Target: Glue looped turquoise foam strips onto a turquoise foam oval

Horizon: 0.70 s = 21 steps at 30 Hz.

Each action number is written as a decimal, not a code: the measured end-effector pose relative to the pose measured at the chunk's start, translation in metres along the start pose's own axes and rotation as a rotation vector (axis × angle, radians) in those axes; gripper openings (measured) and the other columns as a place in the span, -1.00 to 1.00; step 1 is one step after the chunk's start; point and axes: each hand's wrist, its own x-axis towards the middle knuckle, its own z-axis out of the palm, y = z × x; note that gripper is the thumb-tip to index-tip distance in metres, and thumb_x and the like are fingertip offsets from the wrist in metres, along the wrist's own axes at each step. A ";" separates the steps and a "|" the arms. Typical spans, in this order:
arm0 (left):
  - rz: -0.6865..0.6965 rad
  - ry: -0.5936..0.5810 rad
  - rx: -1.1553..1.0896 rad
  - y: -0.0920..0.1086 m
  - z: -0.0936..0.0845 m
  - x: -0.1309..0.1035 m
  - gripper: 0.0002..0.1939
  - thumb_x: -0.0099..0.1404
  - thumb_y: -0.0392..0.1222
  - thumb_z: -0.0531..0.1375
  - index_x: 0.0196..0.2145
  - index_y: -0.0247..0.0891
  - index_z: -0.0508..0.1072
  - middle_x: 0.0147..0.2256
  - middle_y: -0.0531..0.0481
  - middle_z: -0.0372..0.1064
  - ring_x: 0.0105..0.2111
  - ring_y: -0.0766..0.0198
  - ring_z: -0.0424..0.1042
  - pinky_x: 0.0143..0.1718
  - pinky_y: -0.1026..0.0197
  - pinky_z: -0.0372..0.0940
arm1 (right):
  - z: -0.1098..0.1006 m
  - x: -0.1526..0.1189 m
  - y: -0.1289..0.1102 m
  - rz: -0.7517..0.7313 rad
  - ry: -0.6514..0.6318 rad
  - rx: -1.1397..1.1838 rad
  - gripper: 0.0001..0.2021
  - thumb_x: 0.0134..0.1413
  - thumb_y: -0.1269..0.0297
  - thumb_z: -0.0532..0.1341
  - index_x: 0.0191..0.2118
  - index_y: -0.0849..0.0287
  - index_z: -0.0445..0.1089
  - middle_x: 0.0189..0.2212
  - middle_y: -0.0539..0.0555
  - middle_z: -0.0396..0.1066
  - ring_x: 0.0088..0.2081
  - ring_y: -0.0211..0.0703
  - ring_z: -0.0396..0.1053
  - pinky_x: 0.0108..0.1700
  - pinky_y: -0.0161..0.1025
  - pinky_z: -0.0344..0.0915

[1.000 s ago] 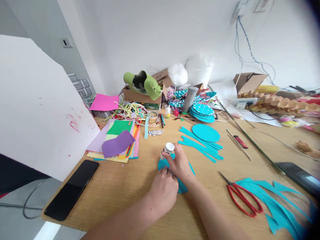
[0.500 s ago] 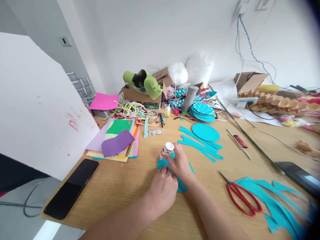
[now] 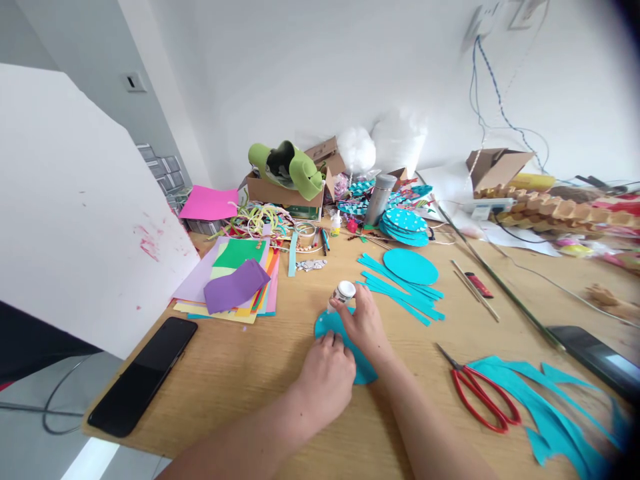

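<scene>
My right hand point(image 3: 365, 320) grips a small white bottle point(image 3: 344, 291), held tilted with its white round end up and its lower tip at the far left edge of a blue paper disc point(image 3: 367, 371). A few white dots show on the disc near that tip. My left hand point(image 3: 327, 370) rests on the disc's left part, fingers laid on it and pressing it to the table. Right of the bottle lie several blue strips point(image 3: 400, 293) and a plain blue disc point(image 3: 411, 266). Behind these sits a stack of blue discs point(image 3: 405, 227), the top one white-dotted.
Red-handled scissors point(image 3: 483, 393) and blue scraps point(image 3: 550, 407) lie at right. A black phone point(image 3: 143, 377) is near the left edge, below coloured sheets point(image 3: 240, 280). A grey flask point(image 3: 381, 200) and a cardboard box point(image 3: 285, 190) stand behind. White board point(image 3: 90, 200) leans at left.
My right hand has moved the bottle slightly right and up along the disc's far edge, uncovering white dots. My left hand stays in place.
</scene>
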 end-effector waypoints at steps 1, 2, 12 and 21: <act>0.002 -0.008 -0.010 0.000 -0.002 0.000 -0.76 0.26 -0.31 0.10 -0.20 -0.50 0.50 -0.17 -0.36 0.46 -0.04 -0.05 0.38 0.02 -0.02 0.28 | 0.000 -0.001 -0.003 0.011 -0.007 0.021 -0.87 0.17 0.16 0.13 -0.30 0.09 0.22 -0.37 0.07 0.28 -0.30 -0.05 0.21 -0.23 -0.11 0.21; 0.001 -0.019 -0.023 0.000 -0.003 0.000 -0.76 0.25 -0.34 0.10 -0.20 -0.49 0.50 -0.19 -0.35 0.46 -0.07 -0.04 0.39 -0.02 -0.02 0.30 | 0.001 -0.002 -0.006 0.021 -0.023 0.043 -0.87 0.16 0.16 0.13 -0.29 0.09 0.24 -0.36 0.07 0.29 -0.29 -0.05 0.22 -0.24 -0.12 0.21; 0.005 -0.012 0.020 0.000 -0.001 0.000 -0.75 0.28 -0.30 0.10 -0.20 -0.52 0.50 -0.16 -0.39 0.45 -0.01 -0.06 0.36 0.03 0.00 0.25 | -0.003 0.001 0.000 0.034 -0.001 0.008 -0.86 0.17 0.16 0.13 -0.30 0.09 0.23 -0.36 0.09 0.31 -0.25 -0.01 0.24 -0.19 -0.07 0.22; 0.010 -0.023 0.030 -0.001 -0.002 0.000 -0.76 0.28 -0.31 0.10 -0.21 -0.50 0.51 -0.15 -0.38 0.45 -0.02 -0.05 0.38 0.02 0.00 0.27 | -0.003 0.002 0.004 0.017 -0.003 -0.006 -0.85 0.17 0.14 0.13 -0.30 0.09 0.23 -0.36 0.08 0.32 -0.27 -0.02 0.24 -0.19 -0.07 0.21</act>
